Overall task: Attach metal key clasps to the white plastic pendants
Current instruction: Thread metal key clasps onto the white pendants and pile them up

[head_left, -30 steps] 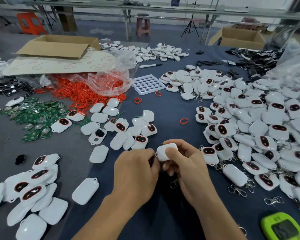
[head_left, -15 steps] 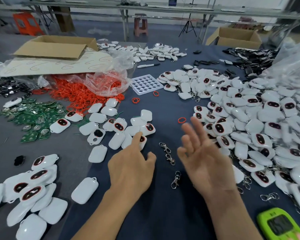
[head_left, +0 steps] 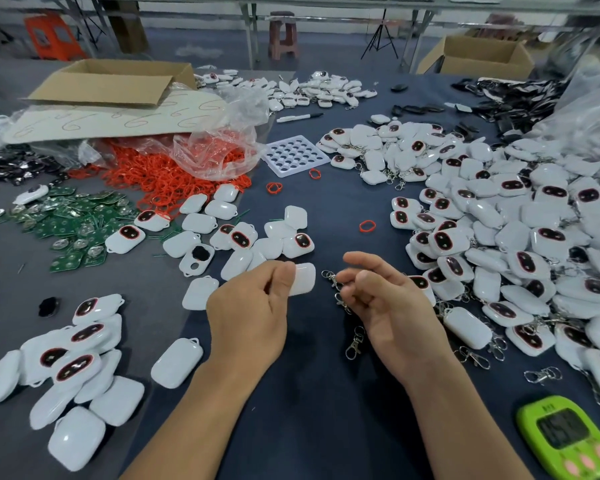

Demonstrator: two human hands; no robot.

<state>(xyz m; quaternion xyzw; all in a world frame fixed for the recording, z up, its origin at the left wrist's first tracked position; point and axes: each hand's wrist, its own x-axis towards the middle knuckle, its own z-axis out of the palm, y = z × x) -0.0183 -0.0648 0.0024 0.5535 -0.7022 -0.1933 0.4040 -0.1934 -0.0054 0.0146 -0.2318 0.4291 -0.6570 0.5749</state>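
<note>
Head camera: the left hand (head_left: 253, 306) pinches one white pendant (head_left: 305, 279) between thumb and fingers, just above the dark counter (head_left: 309, 393); the right hand (head_left: 392, 303) is close beside it, with one finger out and the others curled over a metal clasp (head_left: 329, 276) (I cannot tell if it grips the clasp or only touches it); a second clasp (head_left: 354, 344) lies flat on the counter between the two wrists; a big heap of pendants (head_left: 506, 233) fills the right side, and many have clasps on; a smaller bunch of pendants (head_left: 243, 237) lies just past the left hand; red rings (head_left: 160, 174) and green boards (head_left: 73, 220) lie far to the left; a green timer (head_left: 565, 441) sits in the near right corner.
</note>
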